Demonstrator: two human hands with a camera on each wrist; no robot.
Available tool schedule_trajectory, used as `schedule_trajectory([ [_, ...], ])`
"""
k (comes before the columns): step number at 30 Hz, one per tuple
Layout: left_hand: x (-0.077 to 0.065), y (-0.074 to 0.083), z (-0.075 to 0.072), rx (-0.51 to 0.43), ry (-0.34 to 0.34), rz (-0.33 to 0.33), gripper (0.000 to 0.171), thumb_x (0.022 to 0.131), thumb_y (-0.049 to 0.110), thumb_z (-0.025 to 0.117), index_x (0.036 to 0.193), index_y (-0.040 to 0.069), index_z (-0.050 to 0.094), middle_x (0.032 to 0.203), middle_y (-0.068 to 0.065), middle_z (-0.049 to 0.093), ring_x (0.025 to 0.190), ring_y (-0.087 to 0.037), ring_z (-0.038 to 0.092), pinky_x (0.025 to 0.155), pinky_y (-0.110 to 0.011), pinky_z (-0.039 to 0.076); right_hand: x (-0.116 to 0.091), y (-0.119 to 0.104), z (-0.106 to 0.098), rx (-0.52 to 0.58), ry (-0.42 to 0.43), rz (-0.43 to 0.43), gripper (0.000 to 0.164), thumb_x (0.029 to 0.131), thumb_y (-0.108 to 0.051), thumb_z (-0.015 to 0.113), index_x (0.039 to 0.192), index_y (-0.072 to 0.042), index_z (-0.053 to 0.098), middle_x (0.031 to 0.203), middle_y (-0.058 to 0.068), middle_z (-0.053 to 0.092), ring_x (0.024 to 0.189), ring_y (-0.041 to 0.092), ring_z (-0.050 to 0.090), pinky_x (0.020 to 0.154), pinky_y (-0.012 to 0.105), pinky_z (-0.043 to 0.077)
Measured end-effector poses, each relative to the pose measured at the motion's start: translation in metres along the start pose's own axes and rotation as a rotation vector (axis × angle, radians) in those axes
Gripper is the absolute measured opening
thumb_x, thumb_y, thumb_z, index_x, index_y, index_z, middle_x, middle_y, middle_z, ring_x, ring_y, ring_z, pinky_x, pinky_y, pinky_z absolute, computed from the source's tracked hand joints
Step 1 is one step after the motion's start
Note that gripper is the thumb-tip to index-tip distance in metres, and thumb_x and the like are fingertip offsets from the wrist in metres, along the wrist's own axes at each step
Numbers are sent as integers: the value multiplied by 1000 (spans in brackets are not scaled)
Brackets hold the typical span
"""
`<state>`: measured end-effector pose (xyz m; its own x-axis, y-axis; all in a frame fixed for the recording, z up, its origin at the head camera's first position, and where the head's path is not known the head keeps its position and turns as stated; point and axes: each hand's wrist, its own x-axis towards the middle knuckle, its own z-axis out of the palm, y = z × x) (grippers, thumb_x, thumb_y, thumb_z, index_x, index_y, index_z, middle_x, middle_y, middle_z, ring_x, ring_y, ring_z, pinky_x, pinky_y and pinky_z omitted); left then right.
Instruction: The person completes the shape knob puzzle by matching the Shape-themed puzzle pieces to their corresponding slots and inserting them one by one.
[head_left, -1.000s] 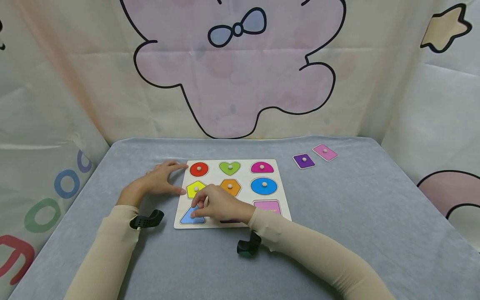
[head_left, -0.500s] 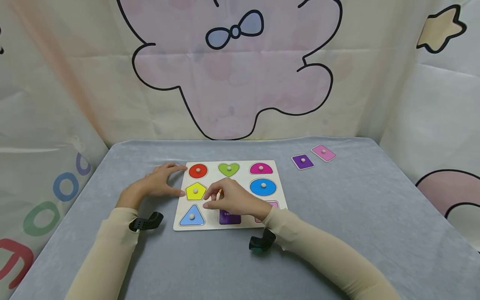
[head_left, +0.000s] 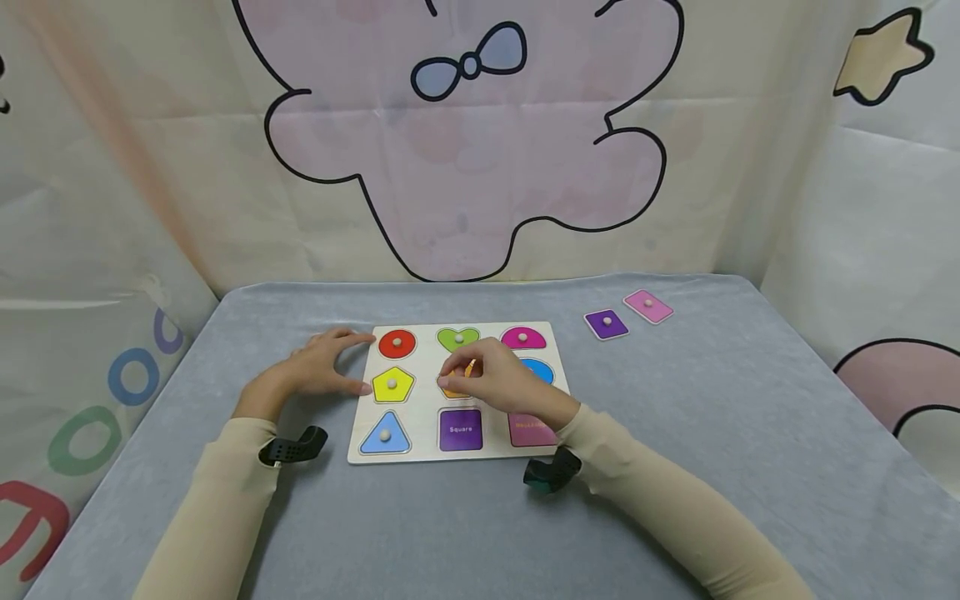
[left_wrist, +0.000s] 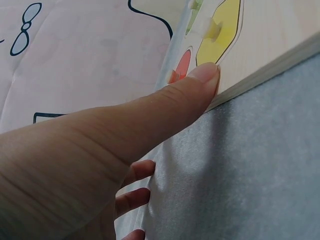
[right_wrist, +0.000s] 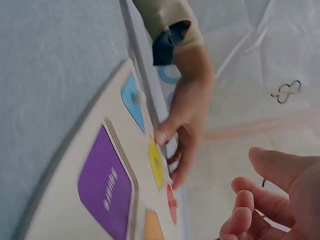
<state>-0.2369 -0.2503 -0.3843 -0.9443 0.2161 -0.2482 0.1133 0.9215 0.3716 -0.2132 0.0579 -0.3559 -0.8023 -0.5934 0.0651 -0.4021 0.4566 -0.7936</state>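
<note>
A wooden knob puzzle board [head_left: 424, 421] lies on the table with coloured shapes in its recesses. My left hand [head_left: 318, 367] touches the board's left side, its thumb and index finger spread; the left wrist view has the thumb on the edge beside the yellow pentagon [left_wrist: 220, 37]. Over the orange hexagon [head_left: 456, 392] hovers my right hand [head_left: 502, 379], partly covering it and the blue oval [head_left: 540, 370]. Nothing shows between its loosely bent fingers in the right wrist view. The square recess [head_left: 461, 429] and the rectangle recess [head_left: 528, 429] hold no pieces.
A purple knobbed piece [head_left: 606, 325] and a pink knobbed piece [head_left: 648, 307] lie at the table's back right. Grey cloth [head_left: 675, 400] covers the table. A printed curtain [head_left: 465, 167] hangs behind it.
My right hand has moved right and away from me, from the blue triangle to the orange hexagon, uncovering the triangle and the square recess. My left hand has stayed at the board's edge.
</note>
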Motion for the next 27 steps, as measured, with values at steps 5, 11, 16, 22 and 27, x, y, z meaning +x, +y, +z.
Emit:
schedule_trajectory([
  [5, 0, -1, 0, -3, -6, -4, 95, 77, 57, 80, 156, 24, 39, 161, -24, 27, 142, -53, 27, 106, -85, 22, -1, 4, -17, -8, 43, -8, 13, 93, -21, 72, 99, -11, 79, 85, 1, 68, 72, 16, 52, 63, 22, 42],
  [11, 1, -2, 1, -12, -4, -11, 94, 77, 57, 80, 156, 24, 39, 162, -23, 27, 144, -52, 26, 107, -85, 20, 0, 13, -39, -17, 109, -28, 15, 95, -18, 69, 100, -7, 78, 88, 8, 70, 67, 16, 52, 62, 22, 44],
  [16, -1, 0, 0, -14, -1, 7, 94, 78, 56, 80, 156, 23, 40, 161, -24, 28, 143, -52, 27, 107, -84, 22, -1, 20, -57, 9, 150, 10, 20, 97, -19, 68, 107, -4, 75, 93, 12, 68, 74, 24, 57, 64, 23, 47],
  [22, -2, 1, -1, -14, -2, 24, 93, 79, 56, 80, 155, 22, 40, 161, -24, 28, 143, -53, 27, 107, -84, 22, -2, 32, -82, 30, 212, 75, 25, 98, -23, 67, 114, -5, 73, 100, 11, 67, 78, 21, 54, 65, 24, 47],
  [27, -3, 2, -2, -12, -3, 20, 93, 79, 56, 80, 155, 22, 40, 161, -24, 28, 144, -52, 26, 107, -84, 21, -5, 43, -102, 37, 265, 112, 28, 100, -24, 65, 119, -3, 71, 109, 16, 67, 78, 19, 56, 69, 27, 52],
])
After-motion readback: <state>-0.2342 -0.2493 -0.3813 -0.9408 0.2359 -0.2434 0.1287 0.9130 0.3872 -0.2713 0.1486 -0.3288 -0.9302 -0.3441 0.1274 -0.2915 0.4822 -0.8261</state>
